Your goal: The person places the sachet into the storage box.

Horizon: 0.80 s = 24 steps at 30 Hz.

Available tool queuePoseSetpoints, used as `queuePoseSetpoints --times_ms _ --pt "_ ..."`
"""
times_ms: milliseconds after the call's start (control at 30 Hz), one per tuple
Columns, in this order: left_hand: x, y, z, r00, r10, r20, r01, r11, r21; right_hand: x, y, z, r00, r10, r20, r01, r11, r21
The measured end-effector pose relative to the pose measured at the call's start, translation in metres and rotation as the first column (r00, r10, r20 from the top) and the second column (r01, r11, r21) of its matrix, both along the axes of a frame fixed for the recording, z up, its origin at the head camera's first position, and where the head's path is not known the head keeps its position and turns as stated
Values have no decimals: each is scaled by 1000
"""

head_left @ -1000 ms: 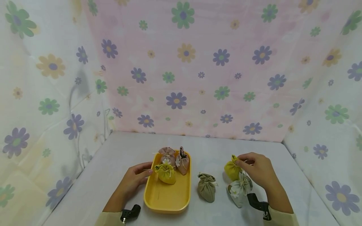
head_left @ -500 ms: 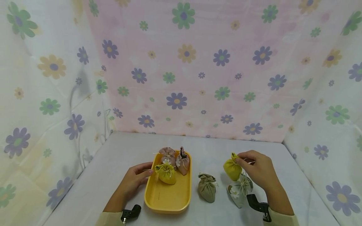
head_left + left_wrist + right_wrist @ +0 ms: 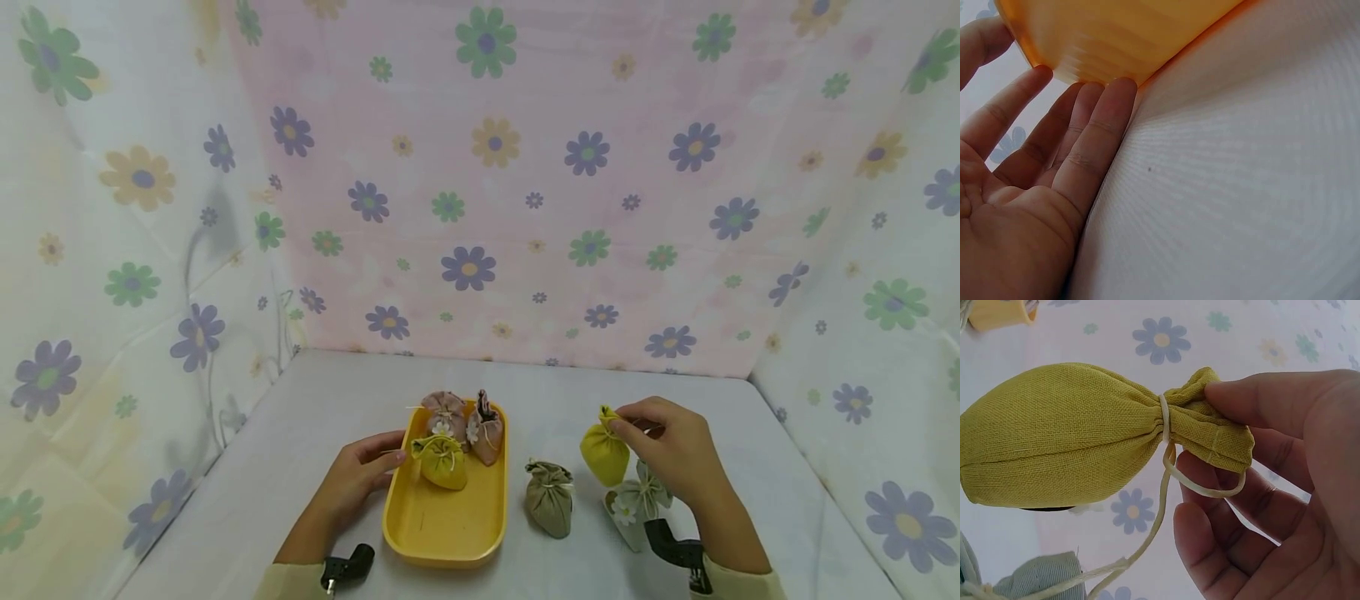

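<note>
Six drawstring pouches are counted: three in the yellow tray (image 3: 442, 533), two on the table (image 3: 315, 417), and one mustard pouch (image 3: 604, 452) pinched by its gathered neck in the right hand (image 3: 667, 454), lifted above the table. Only the left wrist view shows the left hand (image 3: 1029, 206) laid flat, its straight fingertips (image 3: 1116, 94) touching the tray's wall.

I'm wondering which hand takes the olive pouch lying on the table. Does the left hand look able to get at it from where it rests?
Probably not easily: the left hand rests against the far side of the yellow tray, which lies between it and the olive pouch. It would have to cross over the tray.
</note>
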State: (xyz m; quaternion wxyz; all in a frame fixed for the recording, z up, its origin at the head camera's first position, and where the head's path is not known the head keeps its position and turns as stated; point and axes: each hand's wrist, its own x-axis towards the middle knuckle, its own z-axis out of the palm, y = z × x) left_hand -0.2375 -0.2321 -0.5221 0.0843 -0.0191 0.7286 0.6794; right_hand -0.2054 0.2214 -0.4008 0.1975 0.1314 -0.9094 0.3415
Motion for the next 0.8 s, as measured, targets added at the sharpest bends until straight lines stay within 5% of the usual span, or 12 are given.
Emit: queuePoseSetpoints --times_ms 800 --pt "-2 -2 -2 1000 0 6 0 1000 7 0 -36 26 984 130 -120 -136 990 -37"
